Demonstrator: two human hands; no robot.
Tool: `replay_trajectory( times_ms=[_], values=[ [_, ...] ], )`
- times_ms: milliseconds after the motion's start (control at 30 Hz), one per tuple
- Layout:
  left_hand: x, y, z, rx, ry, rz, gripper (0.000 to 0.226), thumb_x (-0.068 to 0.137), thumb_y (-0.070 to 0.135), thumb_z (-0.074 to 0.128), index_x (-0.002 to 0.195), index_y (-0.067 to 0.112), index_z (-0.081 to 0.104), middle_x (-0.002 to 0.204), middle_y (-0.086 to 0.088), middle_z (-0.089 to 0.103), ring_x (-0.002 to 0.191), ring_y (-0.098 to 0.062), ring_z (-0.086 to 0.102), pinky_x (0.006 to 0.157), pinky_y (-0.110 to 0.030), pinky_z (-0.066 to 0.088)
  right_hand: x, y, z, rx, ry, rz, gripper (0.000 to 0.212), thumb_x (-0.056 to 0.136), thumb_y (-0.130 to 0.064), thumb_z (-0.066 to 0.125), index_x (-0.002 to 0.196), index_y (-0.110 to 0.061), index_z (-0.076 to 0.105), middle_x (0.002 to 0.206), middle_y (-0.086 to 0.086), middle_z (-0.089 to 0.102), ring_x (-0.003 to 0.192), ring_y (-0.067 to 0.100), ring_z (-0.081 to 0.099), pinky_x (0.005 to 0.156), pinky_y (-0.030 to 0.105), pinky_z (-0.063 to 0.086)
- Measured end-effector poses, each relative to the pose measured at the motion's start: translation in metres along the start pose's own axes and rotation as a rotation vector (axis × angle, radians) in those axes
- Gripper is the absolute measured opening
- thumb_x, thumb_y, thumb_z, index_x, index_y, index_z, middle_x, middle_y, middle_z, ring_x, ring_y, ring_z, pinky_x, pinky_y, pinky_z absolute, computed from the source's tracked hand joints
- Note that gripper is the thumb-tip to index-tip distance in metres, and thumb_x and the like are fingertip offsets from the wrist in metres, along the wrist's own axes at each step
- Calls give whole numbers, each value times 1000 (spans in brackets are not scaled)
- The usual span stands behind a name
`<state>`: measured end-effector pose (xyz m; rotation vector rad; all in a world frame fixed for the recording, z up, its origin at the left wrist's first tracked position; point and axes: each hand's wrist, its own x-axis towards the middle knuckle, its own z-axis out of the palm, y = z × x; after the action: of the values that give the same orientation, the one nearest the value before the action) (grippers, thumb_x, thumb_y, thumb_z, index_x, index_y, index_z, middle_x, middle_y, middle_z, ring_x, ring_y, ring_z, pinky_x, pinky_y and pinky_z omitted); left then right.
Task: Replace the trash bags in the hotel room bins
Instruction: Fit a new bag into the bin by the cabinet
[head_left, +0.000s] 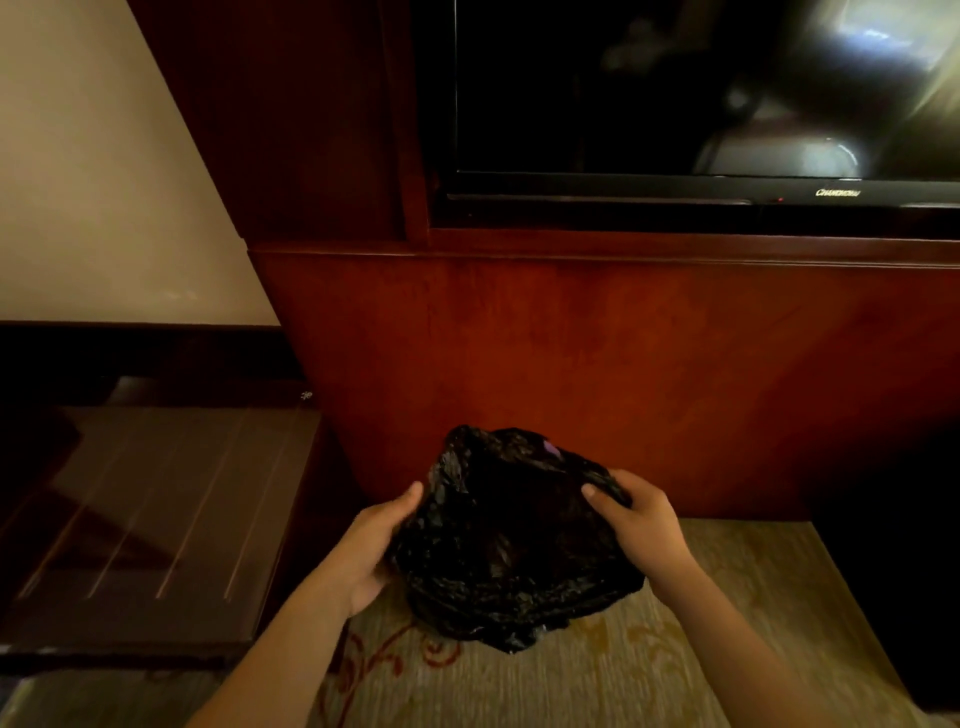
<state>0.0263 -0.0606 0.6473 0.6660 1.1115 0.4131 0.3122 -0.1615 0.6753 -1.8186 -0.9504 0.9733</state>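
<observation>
A black, crinkled trash bag hangs between both my hands above the patterned carpet, in front of a red-brown wooden cabinet. My left hand holds its left side with the thumb on top of the plastic. My right hand grips the bag's upper right edge, fingers curled round it. A small purple thing shows at the bag's top opening. Whether a bin stands inside or under the bag is hidden.
The wooden cabinet rises straight ahead with a dark television set into it. A low dark wooden bench with pale stripes stands to the left. Beige carpet with red and gold scrolls lies below.
</observation>
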Motion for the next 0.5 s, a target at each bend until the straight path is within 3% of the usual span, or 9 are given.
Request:
replay_trajectory(
  times_ms=[67, 133, 233, 300, 367, 500],
  values=[
    [5, -4, 7, 151, 81, 91, 25, 86, 22, 75, 111, 20, 72, 114, -6, 73, 106, -22, 68, 95, -42, 53, 4, 1, 0, 10, 14, 47, 21, 96, -31, 64, 91, -12, 71, 88, 8, 74, 77, 19, 72, 73, 49, 57],
    [13, -10, 6, 264, 301, 214, 32, 84, 5, 76, 109, 22, 69, 107, -3, 72, 100, -20, 68, 94, -42, 54, 9, 10, -4, 140, 81, 157, 21, 95, -28, 66, 90, -8, 71, 93, 14, 74, 83, 26, 72, 78, 52, 57],
    [19, -13, -1, 348, 710, 285, 42, 88, 6, 69, 128, 15, 62, 113, -6, 68, 106, -28, 65, 92, -45, 55, 7, 27, -15, 491, 138, 247, 17, 93, -24, 68, 101, -10, 73, 109, 17, 73, 99, 31, 71, 82, 47, 53],
    [18, -14, 5, 369, 686, 269, 45, 90, 12, 69, 133, 13, 58, 114, -6, 66, 105, -27, 64, 90, -43, 55, -4, 34, -11, 703, -31, 218, 31, 91, -19, 68, 122, -18, 68, 123, 7, 70, 114, 28, 66, 94, 48, 50],
    [19, -15, 15, 333, 579, 251, 39, 90, 14, 70, 127, 15, 59, 108, -3, 67, 96, -23, 65, 86, -43, 56, -15, 41, 4, 685, -164, 250, 49, 85, -5, 71, 129, -22, 62, 124, 3, 71, 115, 25, 66, 98, 51, 51],
    [10, -10, 30, -75, 251, 60, 16, 91, 4, 58, 103, 14, 61, 105, -8, 62, 96, -27, 61, 89, -45, 49, -6, 43, 28, 424, 22, 284, 55, 73, 12, 78, 118, -18, 67, 112, 3, 74, 105, 23, 69, 92, 48, 57]
  ],
)
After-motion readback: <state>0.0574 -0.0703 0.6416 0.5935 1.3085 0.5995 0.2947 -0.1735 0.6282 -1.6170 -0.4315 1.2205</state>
